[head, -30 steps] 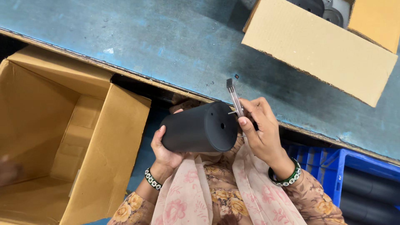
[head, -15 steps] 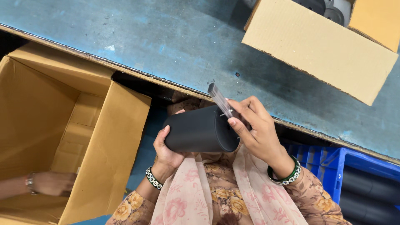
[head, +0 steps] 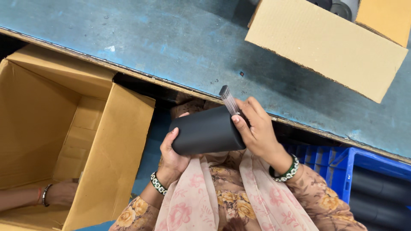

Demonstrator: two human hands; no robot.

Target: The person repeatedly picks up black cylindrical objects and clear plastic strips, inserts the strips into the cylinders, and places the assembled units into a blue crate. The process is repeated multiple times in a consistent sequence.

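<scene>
A matte black cylinder (head: 205,130) lies sideways in front of my chest, just below the edge of the blue workbench (head: 171,47). My left hand (head: 173,154) cups its underside from the left end. My right hand (head: 257,130) grips the right end, and its fingers also pinch a thin flat grey metal blade (head: 228,100) that sticks up past the cylinder's rim. Both wrists wear beaded bangles.
A large open cardboard box (head: 72,141) stands at my left; another person's hand (head: 58,194) with a bracelet reaches into its bottom. A second cardboard box (head: 329,47) sits on the bench at the back right. A blue plastic crate (head: 342,164) with more dark cylinders is at lower right.
The grey blade has swung from pointing up-left to more upright. The other person's hand has shifted slightly inside the left box. The cylinder stays in my hands.
</scene>
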